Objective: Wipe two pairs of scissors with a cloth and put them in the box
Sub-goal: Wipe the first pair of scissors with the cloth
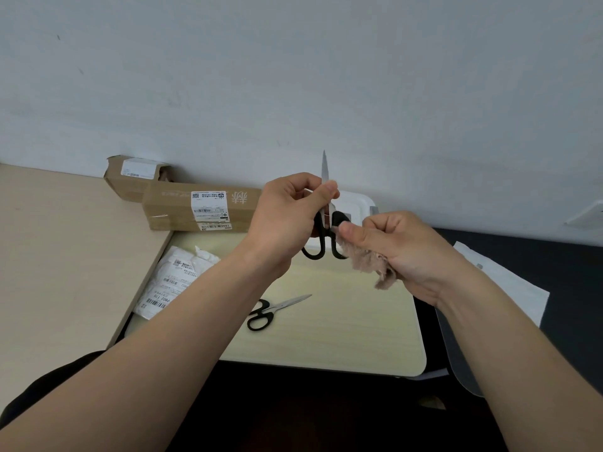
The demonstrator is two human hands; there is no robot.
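I see a small cardboard parcel (133, 177) far left by the wall | a long labelled cardboard parcel (169, 207) just beside it | a white shipping bag (176, 282) nearer, on the pale mat's (342, 337) left edge | white paper (509, 282) at right

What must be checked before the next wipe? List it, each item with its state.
1. Left hand grips scissors: ok, near the pivot.
2. Right hand holds cloth: ok.
3. Cloth touches the held scissors: ok, at a handle loop.
4. Held blades closed, tip pointing up: ok.
5. Second scissors ready on mat: ok, lying closed.
6. Box open to take them: cannot tell, the hands hide most of it.
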